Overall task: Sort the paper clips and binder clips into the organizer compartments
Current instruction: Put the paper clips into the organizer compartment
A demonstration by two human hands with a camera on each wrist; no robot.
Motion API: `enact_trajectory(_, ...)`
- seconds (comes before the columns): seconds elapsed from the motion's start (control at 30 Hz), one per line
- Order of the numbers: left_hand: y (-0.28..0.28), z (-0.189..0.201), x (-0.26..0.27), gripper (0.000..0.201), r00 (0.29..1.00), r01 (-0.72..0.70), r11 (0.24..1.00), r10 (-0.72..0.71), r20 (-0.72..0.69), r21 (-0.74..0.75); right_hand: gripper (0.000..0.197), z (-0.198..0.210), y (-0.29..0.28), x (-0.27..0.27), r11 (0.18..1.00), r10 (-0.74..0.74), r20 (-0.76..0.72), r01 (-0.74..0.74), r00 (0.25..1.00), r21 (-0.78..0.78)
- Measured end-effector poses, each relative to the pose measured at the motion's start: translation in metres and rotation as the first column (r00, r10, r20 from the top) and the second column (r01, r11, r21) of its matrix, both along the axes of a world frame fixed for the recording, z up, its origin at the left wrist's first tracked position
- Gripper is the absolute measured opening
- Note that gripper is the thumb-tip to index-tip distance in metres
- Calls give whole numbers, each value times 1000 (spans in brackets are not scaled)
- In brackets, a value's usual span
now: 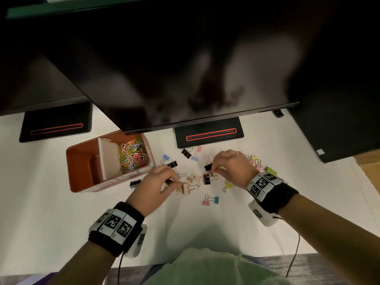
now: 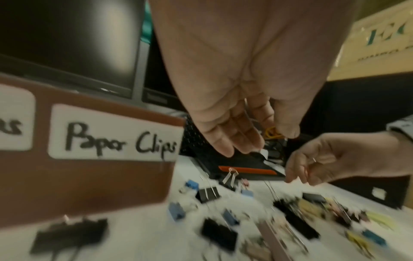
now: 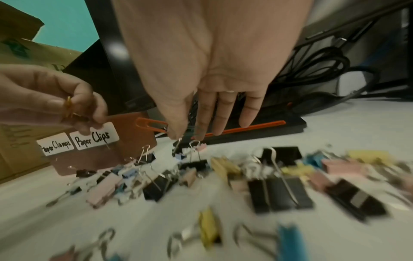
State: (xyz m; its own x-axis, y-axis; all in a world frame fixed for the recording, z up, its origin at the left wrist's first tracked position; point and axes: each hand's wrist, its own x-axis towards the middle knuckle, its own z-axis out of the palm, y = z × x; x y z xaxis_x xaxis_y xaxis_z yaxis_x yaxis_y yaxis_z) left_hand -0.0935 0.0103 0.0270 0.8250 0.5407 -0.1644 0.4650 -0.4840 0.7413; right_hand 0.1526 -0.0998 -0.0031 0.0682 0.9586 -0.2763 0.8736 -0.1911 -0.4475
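A brown organizer (image 1: 82, 182) stands at the left of the white table; its front labels read "Paper Clamps" (image 3: 57, 147) and "Paper Clips" (image 2: 116, 141). Its right compartment holds a heap of coloured paper clips (image 1: 133, 154). Black, pink, blue and yellow binder clips (image 1: 206, 178) lie scattered between my hands. My left hand (image 1: 176, 183) is just above the pile and pinches a yellow-orange paper clip (image 2: 273, 134) between thumb and finger. My right hand (image 1: 216, 169) pinches an orange paper clip (image 3: 149, 124) above a black binder clip (image 3: 194, 164).
Two dark monitors hang over the far side of the table, on black stands with red strips (image 1: 209, 136) (image 1: 56, 128). Cables (image 3: 324, 67) lie behind the right stand. A cardboard box (image 3: 20, 134) sits beyond the organizer. The table's near edge (image 1: 61, 268) runs by my body.
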Motion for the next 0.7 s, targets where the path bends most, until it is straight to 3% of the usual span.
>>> enact_trajectory(0.1,25,18,-18,5,984,-176,981,173,44,81,17,18,28,-19,996,-28,-58,33,998,89)
enact_trajectory(0.23,62,29,-44,6,909,-417,904,414,52,90,19,45,79,-64,985,15,-189,18,982,171)
enact_trajectory(0.37,95,23,-57,12,842,-534,840,538,-28,101,23,57,131,-118,983,23,-283,29,959,180)
enact_trajectory(0.47,103,16,-62,25,855,-488,860,505,-119,149,29,55,157,-145,992,7,-285,29,958,124)
enact_trajectory(0.53,96,19,-67,25,878,-443,868,471,-89,222,36,51,162,-151,997,-12,-266,32,964,72)
enact_trajectory(0.7,47,15,-86,17,979,-205,935,198,52,288,22,38,123,-132,971,3,-228,52,974,234)
